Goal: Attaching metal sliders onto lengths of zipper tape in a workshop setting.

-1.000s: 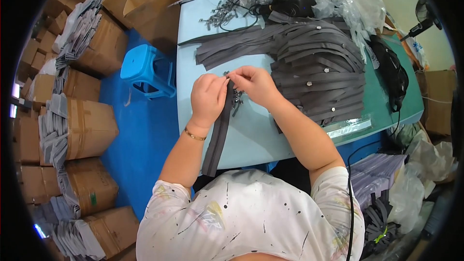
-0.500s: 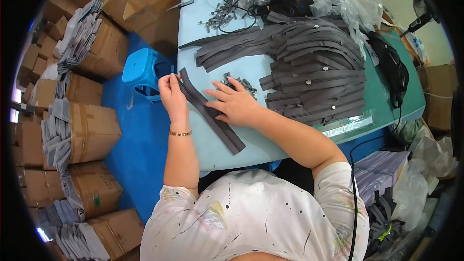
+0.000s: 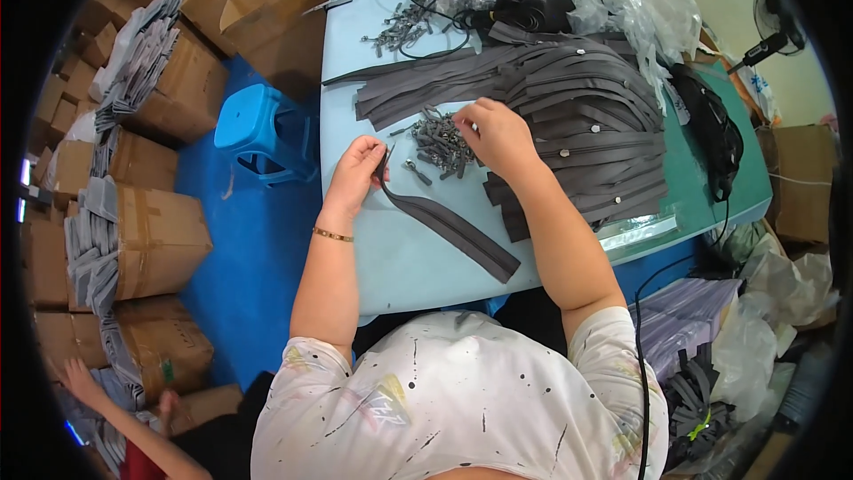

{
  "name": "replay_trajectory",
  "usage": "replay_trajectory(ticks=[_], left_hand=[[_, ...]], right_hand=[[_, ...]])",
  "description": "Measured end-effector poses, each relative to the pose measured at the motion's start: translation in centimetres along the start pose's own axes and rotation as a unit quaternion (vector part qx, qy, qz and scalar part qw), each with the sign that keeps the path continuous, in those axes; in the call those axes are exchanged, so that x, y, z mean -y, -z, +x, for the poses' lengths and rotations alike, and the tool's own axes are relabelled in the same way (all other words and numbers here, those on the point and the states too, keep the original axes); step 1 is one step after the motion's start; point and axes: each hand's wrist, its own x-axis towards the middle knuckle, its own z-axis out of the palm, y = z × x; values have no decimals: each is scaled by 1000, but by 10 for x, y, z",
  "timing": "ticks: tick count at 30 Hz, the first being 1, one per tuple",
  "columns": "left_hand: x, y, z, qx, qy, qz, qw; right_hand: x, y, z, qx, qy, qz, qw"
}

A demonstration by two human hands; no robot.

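Observation:
My left hand [image 3: 357, 176] pinches the upper end of a dark grey zipper [image 3: 444, 227] between thumb and fingers. From there the strip curves down and right across the table, its far end lying flat. My right hand [image 3: 499, 135] is at the right edge of a small pile of zipper sliders with grey pulls [image 3: 442, 147]. Its fingers are drawn together; anything between them is too small to make out. One loose zipper slider [image 3: 418, 172] lies apart from the pile, between it and my left hand.
Stacked grey zippers [image 3: 595, 107] cover the table's right side. More sliders [image 3: 404, 27], a black bag [image 3: 524, 0] and clear plastic [image 3: 622, 0] lie at the back. A blue stool [image 3: 258, 129] and cardboard boxes [image 3: 164, 231] stand left. Another person's arm [image 3: 124, 418] shows at lower left.
My right hand has left the zipper and moved up to the slider pile, its fingers closing. My left hand has shifted right with the zipper's end. Another person has appeared at lower left.

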Motion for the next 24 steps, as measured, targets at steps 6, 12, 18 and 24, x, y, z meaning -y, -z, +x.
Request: replay_trajectory(ticks=[6,12,18,24], left_hand=[[-1,-7,0,26,-25,-2,999],[-12,-4,-5,1,-35,-181,983],[-38,-24,-20,-50,-104,58,992],[-50,-59,-12,103,-48,61,992]], right_hand=[[27,-50,-17,2,163,-39,986],[33,-54,-12,32,197,-91,976],[18,-24,-3,62,-48,529,845],[7,-14,-1,75,-5,601,796]])
